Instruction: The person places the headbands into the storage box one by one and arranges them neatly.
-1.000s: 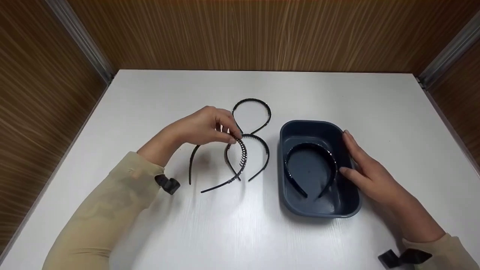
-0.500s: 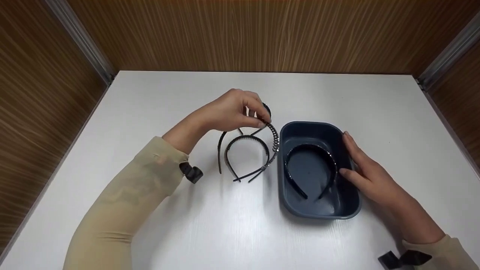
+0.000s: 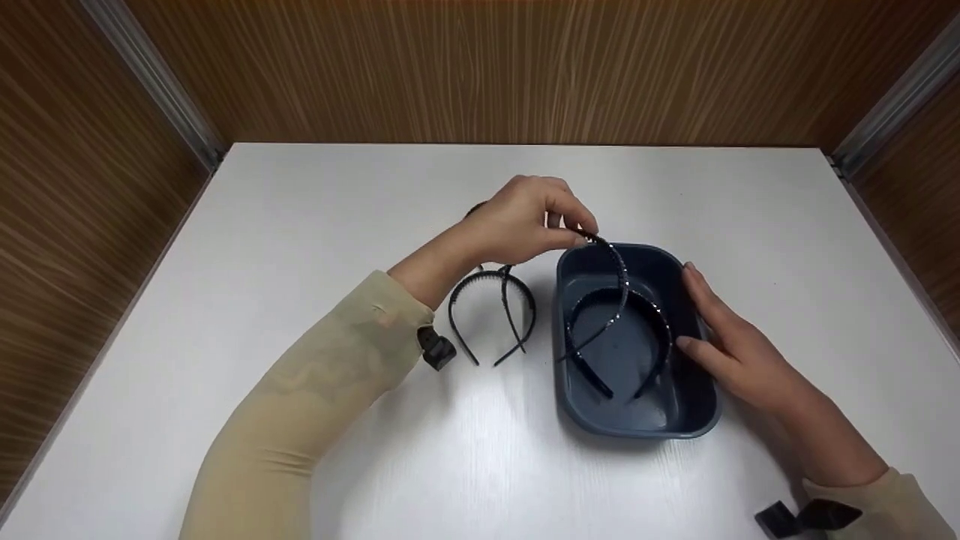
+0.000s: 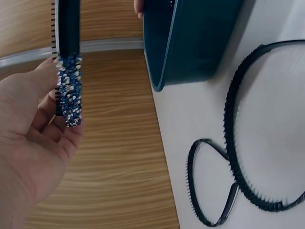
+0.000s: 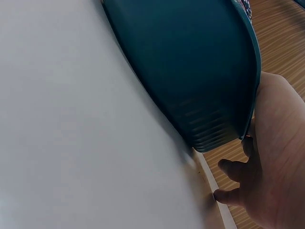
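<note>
Head view looking down over the whole table (image 3: 300, 225); wrist views close, sharing the blue tub (image 3: 697, 420) (image 4: 190, 43) (image 5: 190, 62).

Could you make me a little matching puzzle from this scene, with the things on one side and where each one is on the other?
Things:
1. beaded headband
2. plain headband
3. toothed headband
4. right hand

Places:
A. lying on the white table
B. pinched by the left hand above the bin
C. lying inside the blue bin
D. resting against the bin's outer side

Pairs: 1-B, 2-C, 3-A, 4-D
</note>
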